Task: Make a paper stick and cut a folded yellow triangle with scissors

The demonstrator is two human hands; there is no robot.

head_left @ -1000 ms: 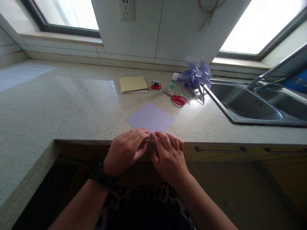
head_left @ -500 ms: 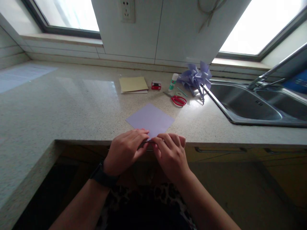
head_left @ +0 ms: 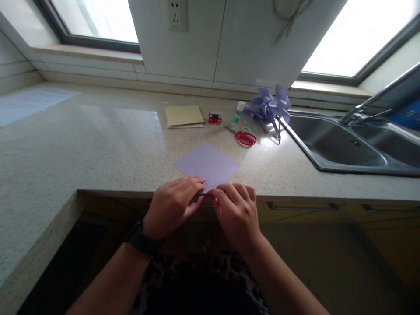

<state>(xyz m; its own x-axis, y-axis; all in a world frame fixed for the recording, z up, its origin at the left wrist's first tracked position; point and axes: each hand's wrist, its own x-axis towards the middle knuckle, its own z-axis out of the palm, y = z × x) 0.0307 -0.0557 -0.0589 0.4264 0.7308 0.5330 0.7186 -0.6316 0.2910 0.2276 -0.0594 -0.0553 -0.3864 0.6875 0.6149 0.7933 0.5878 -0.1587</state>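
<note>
A square sheet of pale purple paper lies at the counter's front edge, turned so one corner points at me. My left hand has its fingertips on the near left side of this corner, thumb underneath. From the other side, my right hand pinches the same corner, fingers curled. Between the fingertips shows a thin dark line; I cannot tell whether it is a slim stick or shadow. The tip of the corner is mostly hidden by my fingers.
Beyond the sheet are yellow paper, a small red box, a glue stick, red-handled scissors and purple paper pinwheels. A steel sink is at right. Printed paper lies far left.
The view has shifted very slightly. Both hands stay at the near corner of the purple paper, with the right fingers a little more curled in.
</note>
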